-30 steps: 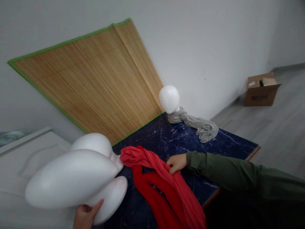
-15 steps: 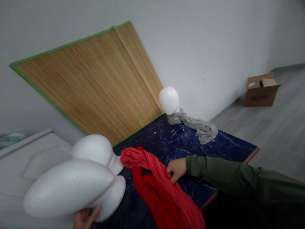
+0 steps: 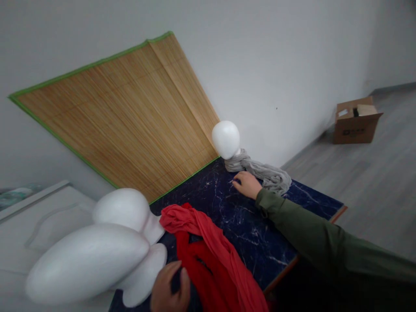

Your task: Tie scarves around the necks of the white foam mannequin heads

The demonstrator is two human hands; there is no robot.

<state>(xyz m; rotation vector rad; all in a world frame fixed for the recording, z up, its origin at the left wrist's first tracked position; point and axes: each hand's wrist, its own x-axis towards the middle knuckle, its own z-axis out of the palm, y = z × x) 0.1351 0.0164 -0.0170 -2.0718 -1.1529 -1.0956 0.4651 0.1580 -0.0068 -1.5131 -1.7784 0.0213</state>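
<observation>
My right hand [image 3: 247,185] is over the dark blue marbled table [image 3: 227,208], beside a grey scarf [image 3: 271,175]; its fingers are loosely bent and nothing shows in them. One end of that scarf lies around the base of a small white mannequin head [image 3: 225,139]. My left hand [image 3: 170,288], somewhat blurred, has thumb and fingers apart, between a white mannequin head [image 3: 87,264] and a bright red scarf [image 3: 201,260]. A coral-red scarf [image 3: 208,234] lies along the red one. Another white head [image 3: 121,210] stands behind the nearer one.
A bamboo mat [image 3: 123,121] with green edging leans on the wall behind the table. An open cardboard box [image 3: 355,128] sits on the grey floor at the right. To the left is a white cabinet [image 3: 58,225] with a plastic-looking item on top.
My right hand has left the coral-red scarf and moved away toward the grey one. My left hand has let go of the near head's base and moved right, toward the red scarf.
</observation>
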